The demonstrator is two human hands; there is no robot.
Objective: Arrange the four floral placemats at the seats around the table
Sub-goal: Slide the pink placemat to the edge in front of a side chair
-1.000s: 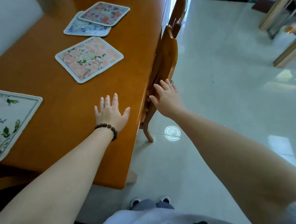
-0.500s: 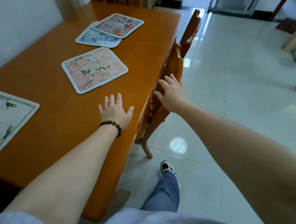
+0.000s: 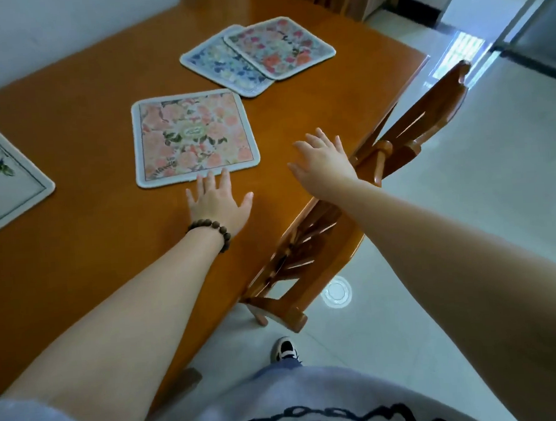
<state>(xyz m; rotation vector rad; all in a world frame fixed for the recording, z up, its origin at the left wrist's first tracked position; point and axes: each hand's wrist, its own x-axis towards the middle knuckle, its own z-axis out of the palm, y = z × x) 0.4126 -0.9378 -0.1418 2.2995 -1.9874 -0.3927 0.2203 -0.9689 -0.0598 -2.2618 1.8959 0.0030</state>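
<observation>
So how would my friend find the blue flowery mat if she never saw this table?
Start at the orange table and look to its far end, where two mats overlap. The blue mat is the lower one, partly covered by the red mat. It is the only mat with blue flowers; the others are pink, red or green.

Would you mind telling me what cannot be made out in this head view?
- Blue placemat: its right part is hidden under the pink-red placemat.
- White leafy placemat: cut off by the left frame edge.
- Chair: its seat is hidden under the table.
- Left hand: whether its fingertips touch the peach placemat cannot be told.
</observation>
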